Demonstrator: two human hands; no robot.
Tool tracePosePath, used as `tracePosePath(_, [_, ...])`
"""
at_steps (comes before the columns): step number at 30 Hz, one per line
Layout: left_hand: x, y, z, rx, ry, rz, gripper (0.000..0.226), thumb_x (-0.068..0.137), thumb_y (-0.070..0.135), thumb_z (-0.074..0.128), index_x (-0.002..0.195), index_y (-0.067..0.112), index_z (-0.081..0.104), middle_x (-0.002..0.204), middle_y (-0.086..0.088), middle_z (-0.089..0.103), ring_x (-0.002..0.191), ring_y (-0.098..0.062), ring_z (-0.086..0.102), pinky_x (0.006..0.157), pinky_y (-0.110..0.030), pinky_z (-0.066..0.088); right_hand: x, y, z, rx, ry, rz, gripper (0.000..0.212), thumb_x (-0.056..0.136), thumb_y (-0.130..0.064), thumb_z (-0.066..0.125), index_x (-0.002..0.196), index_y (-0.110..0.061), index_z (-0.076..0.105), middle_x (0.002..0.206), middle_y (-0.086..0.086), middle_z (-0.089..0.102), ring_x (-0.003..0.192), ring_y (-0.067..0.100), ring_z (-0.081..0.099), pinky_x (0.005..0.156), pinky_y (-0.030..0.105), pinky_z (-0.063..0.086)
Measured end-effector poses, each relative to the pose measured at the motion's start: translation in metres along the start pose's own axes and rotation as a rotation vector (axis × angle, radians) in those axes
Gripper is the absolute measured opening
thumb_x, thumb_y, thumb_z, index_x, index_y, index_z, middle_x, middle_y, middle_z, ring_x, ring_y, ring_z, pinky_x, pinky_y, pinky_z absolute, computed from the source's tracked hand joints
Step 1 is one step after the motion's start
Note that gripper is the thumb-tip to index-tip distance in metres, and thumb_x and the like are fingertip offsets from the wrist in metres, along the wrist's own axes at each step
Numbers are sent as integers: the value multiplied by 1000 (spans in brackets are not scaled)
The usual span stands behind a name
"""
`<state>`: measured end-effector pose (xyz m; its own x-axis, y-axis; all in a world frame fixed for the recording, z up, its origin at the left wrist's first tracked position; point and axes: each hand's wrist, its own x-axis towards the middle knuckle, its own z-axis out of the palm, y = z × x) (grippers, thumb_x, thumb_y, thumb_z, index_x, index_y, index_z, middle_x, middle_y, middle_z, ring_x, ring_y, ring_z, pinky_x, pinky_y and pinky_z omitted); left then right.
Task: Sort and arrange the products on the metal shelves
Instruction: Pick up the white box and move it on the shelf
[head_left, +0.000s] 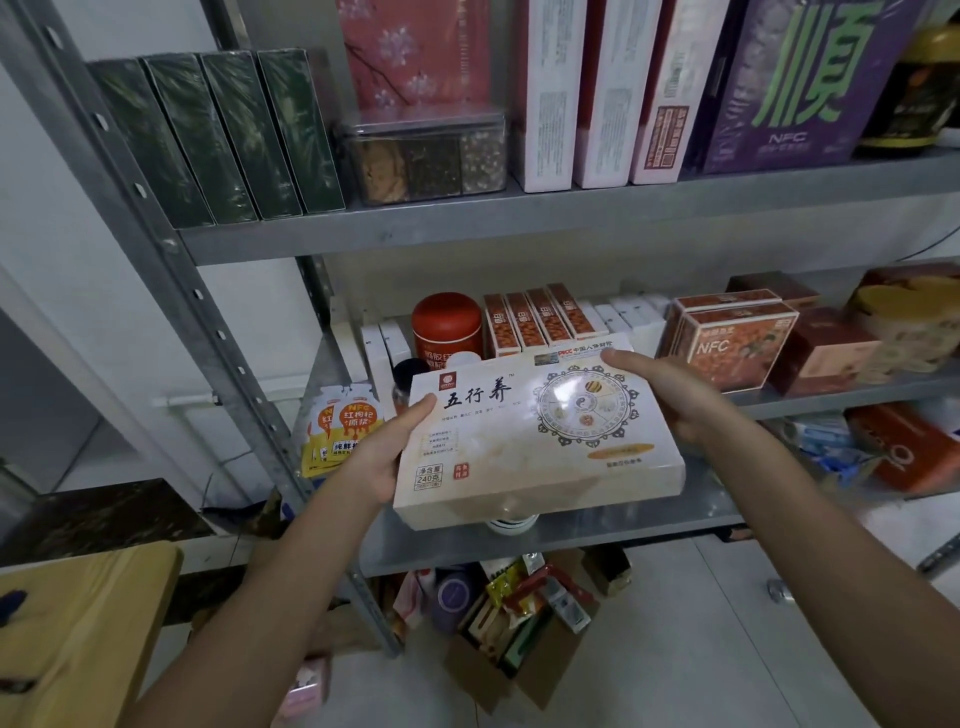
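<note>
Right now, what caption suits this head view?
A person's left hand and right hand hold a cream box before a metal shelf.

Four green boxes (218, 140) at ten o'clock, three white boxes (597, 93) at one — four orange boxes (540, 319) mid-frame, two NFC boxes (727, 348) at three.
</note>
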<state>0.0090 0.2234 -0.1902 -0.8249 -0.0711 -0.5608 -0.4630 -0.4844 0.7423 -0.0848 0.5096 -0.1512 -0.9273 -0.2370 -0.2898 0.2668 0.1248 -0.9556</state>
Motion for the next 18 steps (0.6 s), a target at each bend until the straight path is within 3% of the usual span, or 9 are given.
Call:
tracePosePath(2, [2, 0, -1, 45, 26, 10, 36, 89, 34, 64, 117, 13, 65, 107, -14, 73, 81, -28, 73, 64, -42, 59, -4, -6, 4, -81, 0, -65, 36, 83, -37, 74, 98, -5, 71, 90, 12, 76, 85, 32, 74, 91, 52, 55])
tracePosePath(6, [5, -3, -4, 61, 36, 49, 37, 91, 28, 62, 122, 10, 62, 119, -16, 68, 100, -31, 66, 79, -47, 52, -17, -29, 15, -287, 49, -258, 43, 79, -47, 74, 95, -8, 68, 76, 3, 76, 69, 21, 74, 73, 41, 60])
tracePosePath(9, [7, -4, -4, 113, 51, 84, 30, 93, 28, 60, 118, 10, 61, 98, -12, 72, 88, -28, 67, 72, -43, 53, -31, -48, 23, -418, 58, -392, 30, 74, -50, 77, 85, -28, 60, 69, -4, 73, 60, 9, 71, 61, 33, 61])
tracePosePath(13, [1, 5, 1, 124, -54, 144, 38, 89, 50, 58, 103, 14, 62, 72, -6, 71, 68, -23, 68, 68, -43, 55, -48, -66, 27, -560, 37, -542, 37, 70, -51, 79, 94, -32, 59, 79, -16, 65, 62, -4, 67, 44, 16, 50])
tracePosePath(15, [-4, 10, 3, 114, -85, 197, 51, 84, 59, 56, 111, 16, 63, 87, -9, 75, 81, -27, 72, 70, -47, 57, -55, -71, 24, -569, 20, -597, 45, 69, -50, 79, 105, -33, 58, 87, -22, 64, 72, -4, 66, 50, 14, 48])
tracePosePath(18, [-16, 17, 5, 160, -122, 277, 60, 81, 62, 53, 124, 21, 61, 116, -14, 70, 107, -35, 67, 76, -56, 57, -68, -74, 12, -574, -62, -657, 45, 67, -45, 80, 101, -49, 51, 82, -38, 62, 78, -16, 61, 54, 8, 48])
